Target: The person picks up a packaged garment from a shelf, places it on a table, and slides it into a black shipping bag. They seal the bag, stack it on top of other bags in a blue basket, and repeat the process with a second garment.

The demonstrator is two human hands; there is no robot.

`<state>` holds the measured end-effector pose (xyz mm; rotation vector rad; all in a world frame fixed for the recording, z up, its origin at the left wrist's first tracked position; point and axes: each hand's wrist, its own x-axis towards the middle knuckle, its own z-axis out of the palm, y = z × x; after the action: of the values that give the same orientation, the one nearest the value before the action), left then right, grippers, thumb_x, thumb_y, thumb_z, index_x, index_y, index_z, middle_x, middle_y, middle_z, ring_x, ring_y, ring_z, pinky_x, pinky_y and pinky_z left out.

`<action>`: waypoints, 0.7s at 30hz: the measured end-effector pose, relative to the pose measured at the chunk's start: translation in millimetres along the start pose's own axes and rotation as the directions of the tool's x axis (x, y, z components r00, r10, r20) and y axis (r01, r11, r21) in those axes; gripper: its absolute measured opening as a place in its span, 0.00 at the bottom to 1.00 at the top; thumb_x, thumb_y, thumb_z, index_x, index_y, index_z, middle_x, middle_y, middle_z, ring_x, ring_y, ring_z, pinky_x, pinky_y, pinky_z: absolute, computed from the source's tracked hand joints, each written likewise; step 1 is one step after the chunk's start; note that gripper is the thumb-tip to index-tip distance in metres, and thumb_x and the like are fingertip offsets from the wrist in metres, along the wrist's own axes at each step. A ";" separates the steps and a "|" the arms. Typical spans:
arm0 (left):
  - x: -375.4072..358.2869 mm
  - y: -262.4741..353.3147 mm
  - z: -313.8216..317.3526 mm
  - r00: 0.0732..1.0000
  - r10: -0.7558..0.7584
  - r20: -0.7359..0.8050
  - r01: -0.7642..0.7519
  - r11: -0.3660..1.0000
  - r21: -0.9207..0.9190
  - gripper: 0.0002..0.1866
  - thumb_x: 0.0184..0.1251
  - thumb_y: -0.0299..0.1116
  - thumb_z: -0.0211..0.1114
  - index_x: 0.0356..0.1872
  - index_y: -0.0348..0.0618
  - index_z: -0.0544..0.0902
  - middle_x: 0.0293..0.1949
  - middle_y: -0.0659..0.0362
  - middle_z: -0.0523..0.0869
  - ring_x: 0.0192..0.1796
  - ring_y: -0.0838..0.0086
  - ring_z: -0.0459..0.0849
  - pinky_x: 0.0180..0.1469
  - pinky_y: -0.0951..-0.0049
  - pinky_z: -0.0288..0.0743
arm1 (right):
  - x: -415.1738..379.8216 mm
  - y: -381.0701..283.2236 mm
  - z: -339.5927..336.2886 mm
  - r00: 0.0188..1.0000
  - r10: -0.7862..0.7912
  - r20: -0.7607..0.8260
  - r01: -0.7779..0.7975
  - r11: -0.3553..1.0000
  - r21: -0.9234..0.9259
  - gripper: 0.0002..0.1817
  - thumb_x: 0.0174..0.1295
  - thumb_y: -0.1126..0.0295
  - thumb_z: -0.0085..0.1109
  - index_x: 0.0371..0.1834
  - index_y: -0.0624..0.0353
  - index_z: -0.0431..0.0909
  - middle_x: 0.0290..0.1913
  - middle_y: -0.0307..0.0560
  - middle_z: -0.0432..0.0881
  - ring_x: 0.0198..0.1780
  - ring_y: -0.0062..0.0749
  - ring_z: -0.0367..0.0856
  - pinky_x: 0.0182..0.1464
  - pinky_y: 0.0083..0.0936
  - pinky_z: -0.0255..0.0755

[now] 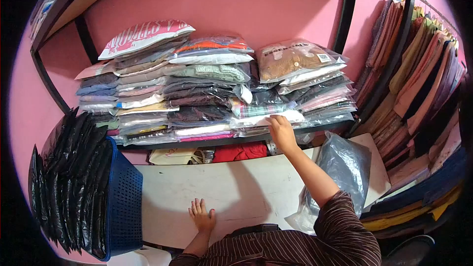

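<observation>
My left hand lies palm down on the white tabletop, fingers spread, holding nothing. My right hand reaches forward to the shelf, its fingers bent around the front edge of a white garment in a clear plastic bag. Right above that packet lies a bagged plaid garment. Stacks of other bagged folded clothes rise on both sides, topped by a brown "Essentials" packet on the right. The undersides of my right fingers are partly hidden.
A blue perforated basket full of black plastic packets stands at the left. Clear plastic bags lie right of my arm. Clothes hang on a rack at the right. Under the shelf edge are a red cloth and a cream bag.
</observation>
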<state>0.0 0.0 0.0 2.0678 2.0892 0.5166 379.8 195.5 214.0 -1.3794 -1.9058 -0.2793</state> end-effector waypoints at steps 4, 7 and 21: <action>-0.6 18.4 1.4 1.000 -0.016 0.007 0.016 0.999 -0.035 0.36 0.59 0.47 0.57 0.68 0.41 0.65 0.72 0.45 0.59 0.75 0.51 0.49 0.74 0.45 0.36 | 41.6 13.1 18.5 0.992 -0.121 0.037 0.125 0.984 -0.128 0.16 0.55 0.75 0.51 0.47 0.60 0.78 0.48 0.47 0.79 0.51 0.41 0.76 0.56 0.38 0.68; 2.7 10.1 -4.5 1.000 -0.014 0.028 0.014 1.000 -0.001 0.37 0.60 0.48 0.57 0.69 0.42 0.63 0.72 0.46 0.58 0.76 0.52 0.49 0.74 0.46 0.36 | 59.0 10.2 31.2 0.985 -0.170 0.033 0.173 0.949 -0.263 0.15 0.57 0.71 0.49 0.47 0.58 0.79 0.46 0.46 0.79 0.52 0.40 0.76 0.57 0.35 0.67; -1.1 12.7 -5.3 1.000 0.013 -0.027 -0.013 1.000 -0.012 0.36 0.61 0.49 0.56 0.69 0.42 0.64 0.72 0.48 0.59 0.75 0.53 0.50 0.74 0.46 0.37 | 109.2 39.8 2.8 0.955 -0.010 0.297 0.033 0.997 -0.075 0.09 0.53 0.65 0.58 0.36 0.49 0.85 0.31 0.56 0.83 0.37 0.51 0.83 0.40 0.45 0.76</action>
<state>10.1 -2.0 9.2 2.0808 2.0832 0.5602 399.2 291.6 276.5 -1.5232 -2.1761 -0.1656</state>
